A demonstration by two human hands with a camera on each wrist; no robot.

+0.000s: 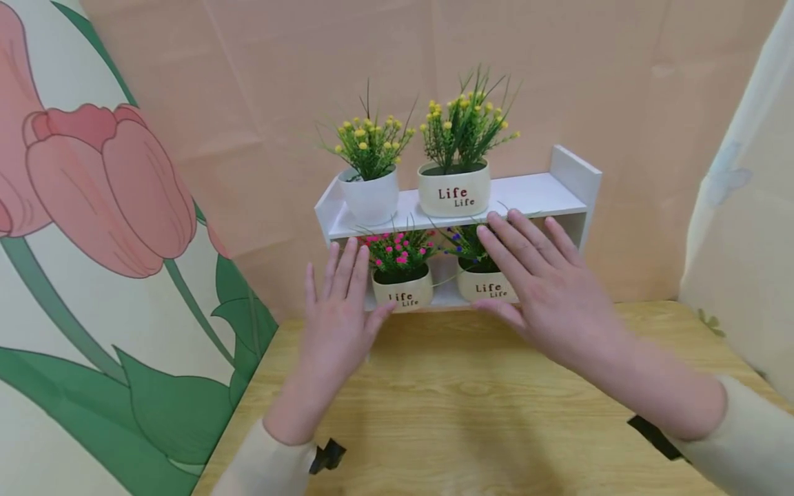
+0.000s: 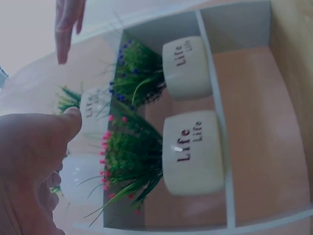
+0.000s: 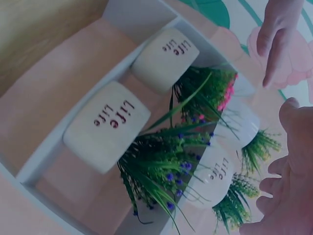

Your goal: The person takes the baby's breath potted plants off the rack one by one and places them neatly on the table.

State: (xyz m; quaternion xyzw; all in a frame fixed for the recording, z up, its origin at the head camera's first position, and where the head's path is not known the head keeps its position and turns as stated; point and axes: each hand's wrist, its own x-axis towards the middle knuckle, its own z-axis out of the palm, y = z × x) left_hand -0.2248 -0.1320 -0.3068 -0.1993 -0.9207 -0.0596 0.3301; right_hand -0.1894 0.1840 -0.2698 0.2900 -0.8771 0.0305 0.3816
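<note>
Both hands are raised in front of a white two-level shelf [image 1: 533, 195], fingers extended and palms toward it, holding nothing. My left hand [image 1: 338, 324] is beside the pink-flowered pot [image 1: 403, 291] on the lower level. My right hand [image 1: 555, 296] partly covers the blue-flowered pot [image 1: 484, 284] there. On the upper level stand a plain white pot [image 1: 371, 198] and a cream "Life" pot [image 1: 455, 189], both with yellow flowers. In the left wrist view my left hand [image 2: 34, 161] is near the pots; the right wrist view shows my right hand [image 3: 288, 176] likewise, without visible contact.
The shelf stands at the back of a wooden table [image 1: 434, 406], against a pinkish cloth backdrop [image 1: 279, 103]. A panel with a large tulip picture [image 1: 112, 186] runs along the left side, and a pale curtain-like sheet [image 1: 744, 227] hangs at the right.
</note>
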